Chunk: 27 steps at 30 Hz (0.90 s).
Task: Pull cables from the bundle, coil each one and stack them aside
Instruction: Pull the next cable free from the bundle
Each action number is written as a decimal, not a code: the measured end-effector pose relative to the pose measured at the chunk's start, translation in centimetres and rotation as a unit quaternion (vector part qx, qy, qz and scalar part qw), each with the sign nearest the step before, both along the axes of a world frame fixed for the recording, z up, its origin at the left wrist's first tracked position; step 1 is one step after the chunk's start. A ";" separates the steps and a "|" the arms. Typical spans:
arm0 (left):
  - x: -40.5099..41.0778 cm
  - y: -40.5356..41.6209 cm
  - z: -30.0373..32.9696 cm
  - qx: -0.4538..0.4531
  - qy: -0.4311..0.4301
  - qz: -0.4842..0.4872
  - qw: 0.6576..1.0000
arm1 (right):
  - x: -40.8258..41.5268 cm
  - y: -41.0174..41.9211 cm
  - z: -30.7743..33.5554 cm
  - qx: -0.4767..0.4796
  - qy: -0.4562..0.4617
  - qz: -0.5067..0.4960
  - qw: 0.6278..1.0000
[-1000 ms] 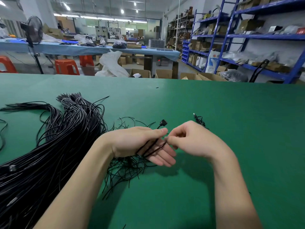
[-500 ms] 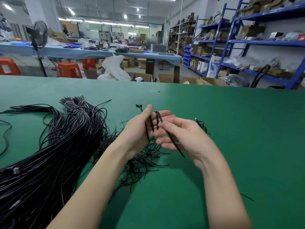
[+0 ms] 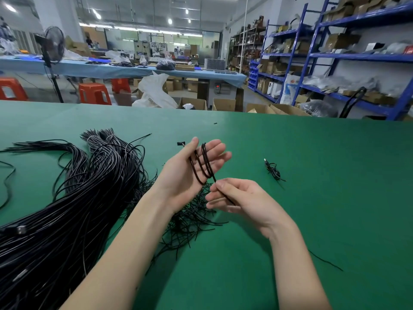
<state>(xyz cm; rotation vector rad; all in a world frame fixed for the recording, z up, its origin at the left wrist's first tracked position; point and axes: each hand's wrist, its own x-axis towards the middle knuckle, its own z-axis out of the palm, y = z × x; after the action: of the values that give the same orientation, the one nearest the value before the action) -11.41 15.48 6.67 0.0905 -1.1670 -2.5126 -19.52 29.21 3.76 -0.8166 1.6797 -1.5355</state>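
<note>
A thick bundle of black cables [image 3: 67, 198] lies on the left of the green table [image 3: 312, 175]. My left hand [image 3: 190, 173] is raised palm up, fingers spread, with a black cable [image 3: 202, 163] wound in a few loops around it; the cable's plug end sticks out by the thumb. My right hand [image 3: 241, 200] sits just below and to the right, pinching the free length of that same cable between thumb and fingers. A small coiled cable [image 3: 273, 171] lies apart on the table to the right.
A tangle of thin black ties or wire offcuts [image 3: 190, 222] lies under my hands. A loose black strand [image 3: 326, 261] lies at the right. The table's far edge faces cardboard boxes, orange stools and blue shelving.
My left hand has turned palm up and opened its fingers, with more loops around it. My right hand has dropped lower, drawing the cable's free end down and to the right.
</note>
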 end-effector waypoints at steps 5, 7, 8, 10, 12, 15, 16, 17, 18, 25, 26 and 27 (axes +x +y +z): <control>0.1 0.6 -0.2 -0.235 -0.065 0.012 0.970 | -0.1 0.6 -0.2 0.052 0.079 0.020 0.995; 0.4 0.7 -0.2 -0.378 -0.099 0.042 0.919 | -0.3 0.8 0.5 0.035 0.097 -0.025 0.994; 0.5 0.8 -0.2 -0.440 -0.114 0.054 0.889 | -0.3 0.8 1.1 0.005 0.083 -0.061 0.995; 0.5 1.1 0.0 -0.558 -0.145 0.080 0.813 | -0.3 0.9 2.6 -0.047 0.054 -0.104 0.992; 0.5 1.5 0.0 -0.659 -0.162 0.093 0.728 | -0.1 1.0 3.6 -0.048 0.085 -0.104 0.990; 0.7 2.2 0.1 -0.742 -0.147 0.059 0.651 | 0.2 0.8 3.7 0.000 0.151 -0.128 0.980; 0.8 2.3 0.2 -0.760 -0.143 0.053 0.631 | 0.1 0.8 3.6 0.011 0.143 -0.138 0.980; 0.8 2.2 0.2 -0.775 -0.141 0.047 0.614 | 0.1 0.7 3.5 0.021 0.124 -0.139 0.982; 0.8 2.2 0.3 -0.786 -0.141 0.039 0.601 | 0.1 0.8 3.4 0.031 0.105 -0.136 0.985; 0.8 2.6 0.1 -0.808 -0.131 -0.019 0.574 | -0.8 1.6 2.7 0.053 0.018 -0.113 0.992; 0.7 2.7 0.0 -0.811 -0.132 -0.026 0.570 | -0.8 1.8 2.6 0.059 0.003 -0.110 0.992; 0.7 2.7 0.0 -0.813 -0.134 -0.032 0.565 | -0.8 1.8 2.5 0.065 -0.011 -0.106 0.992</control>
<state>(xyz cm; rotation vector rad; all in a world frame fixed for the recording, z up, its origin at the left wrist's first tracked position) -10.75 18.21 6.67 -0.0777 -3.0043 -0.5155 -20.35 31.04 6.28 -0.5654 1.8778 -1.5485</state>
